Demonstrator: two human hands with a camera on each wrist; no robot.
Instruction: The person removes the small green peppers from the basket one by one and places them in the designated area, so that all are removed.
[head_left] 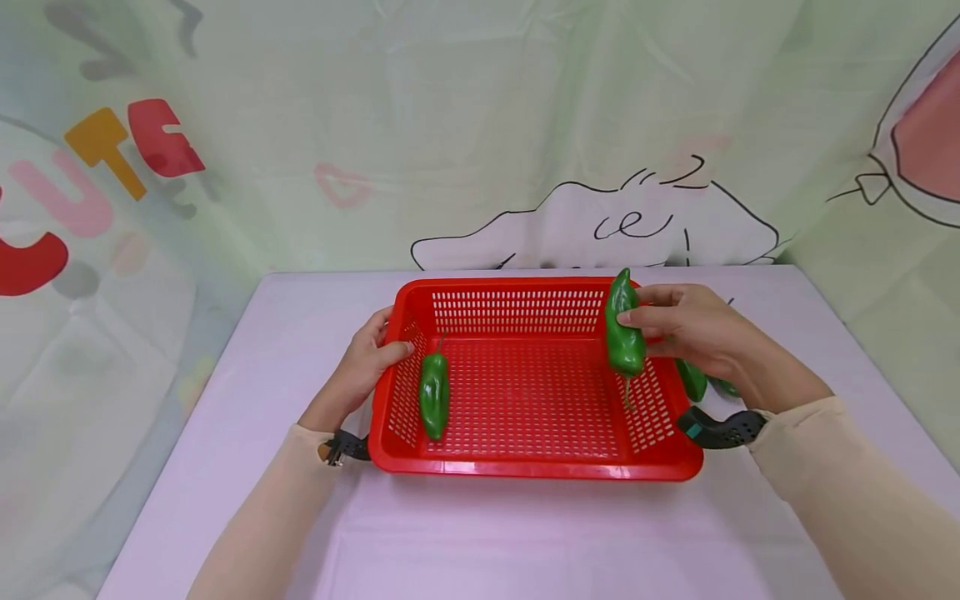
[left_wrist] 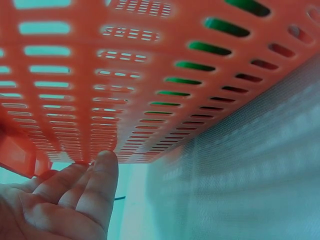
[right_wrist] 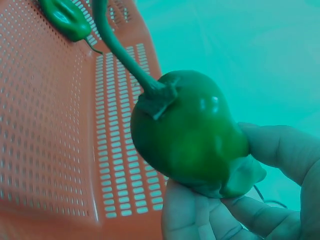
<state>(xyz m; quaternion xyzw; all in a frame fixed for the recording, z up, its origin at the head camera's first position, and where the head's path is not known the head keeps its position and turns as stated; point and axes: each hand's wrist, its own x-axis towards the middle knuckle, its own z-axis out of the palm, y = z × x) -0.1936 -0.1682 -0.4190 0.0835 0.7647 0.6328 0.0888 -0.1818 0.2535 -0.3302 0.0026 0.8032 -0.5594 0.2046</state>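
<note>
Green pepper (head_left: 625,350) is pinched in your R hand (head_left: 690,329), at R end of bskt (head_left: 525,468). Your L hand (head_left: 366,362) grips bskt on L; 2nd pepper (head_left: 434,396) lies inside, same side.

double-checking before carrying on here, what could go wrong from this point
The glossy green pepper might slip, as the right hand only pinches it. Its thin stem hangs near the slotted wall of the red basket and could snag. The dark strap on the right wrist looks close to the basket's right rim and might knock it, with the left hand gripping only the opposite end.
</note>
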